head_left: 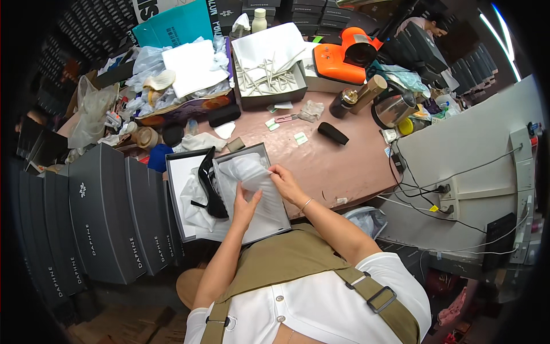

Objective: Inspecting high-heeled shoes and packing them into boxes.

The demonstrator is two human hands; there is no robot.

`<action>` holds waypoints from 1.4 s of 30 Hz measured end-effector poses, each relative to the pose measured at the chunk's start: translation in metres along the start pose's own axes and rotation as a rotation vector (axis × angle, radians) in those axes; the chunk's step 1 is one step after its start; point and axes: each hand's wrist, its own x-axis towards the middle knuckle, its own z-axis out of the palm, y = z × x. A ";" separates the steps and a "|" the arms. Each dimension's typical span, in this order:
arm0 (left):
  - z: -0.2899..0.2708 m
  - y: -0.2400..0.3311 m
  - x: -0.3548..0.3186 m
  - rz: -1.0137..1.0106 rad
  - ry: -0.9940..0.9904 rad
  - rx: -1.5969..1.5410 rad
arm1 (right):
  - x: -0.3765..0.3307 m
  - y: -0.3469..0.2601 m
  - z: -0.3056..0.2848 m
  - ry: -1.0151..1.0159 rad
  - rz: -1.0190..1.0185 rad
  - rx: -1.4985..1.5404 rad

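Note:
An open dark grey shoebox (278, 204) rests at the near edge of the table in front of me. In its left part lies a black high-heeled shoe (213, 192) on crumpled white tissue. Over the right part spreads a thin translucent white wrapping sheet (243, 168); what it covers is hidden. My right hand (286, 184) pinches the sheet's right edge between thumb and fingers. Resting against the sheet beside the shoe, my left hand (246, 207) has its thumb and fingers apart.
Dark shoeboxes (100, 212) stand stacked at my left. Behind lie a box of white sticks (269, 80), an orange device (341, 60), bottles (344, 103), a black brush-like block (333, 133) and piled wrapping (192, 69). Cables (421, 189) hang at the right. Another person (421, 26) is far right.

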 end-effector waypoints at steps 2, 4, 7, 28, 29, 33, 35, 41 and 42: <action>-0.009 0.013 0.001 -0.080 -0.258 0.091 | 0.004 0.014 -0.017 0.029 0.039 0.129; -0.008 0.003 -0.009 0.156 -0.097 0.295 | 0.005 0.013 -0.038 0.141 0.048 0.136; -0.012 0.017 -0.026 0.365 0.089 0.311 | -0.011 -0.049 -0.047 0.232 -0.130 0.130; -0.011 0.078 -0.058 -0.498 -0.114 -1.353 | -0.024 -0.105 0.049 -0.061 -0.482 -0.355; -0.008 0.068 -0.054 -0.469 -0.062 -1.285 | -0.029 -0.107 0.049 -0.042 -0.567 -0.329; -0.046 0.049 -0.057 -0.153 -0.207 -1.011 | -0.030 -0.131 0.036 0.038 -0.342 -0.162; -0.057 0.047 -0.066 -0.212 -0.273 -1.019 | -0.024 -0.123 0.026 -0.220 -0.050 -0.006; -0.072 0.041 -0.069 -0.233 -0.112 -1.269 | -0.085 -0.141 0.046 -0.496 -0.596 -0.452; -0.079 0.033 -0.068 -0.290 -0.065 -1.248 | -0.093 -0.130 0.049 -0.635 -0.733 -0.613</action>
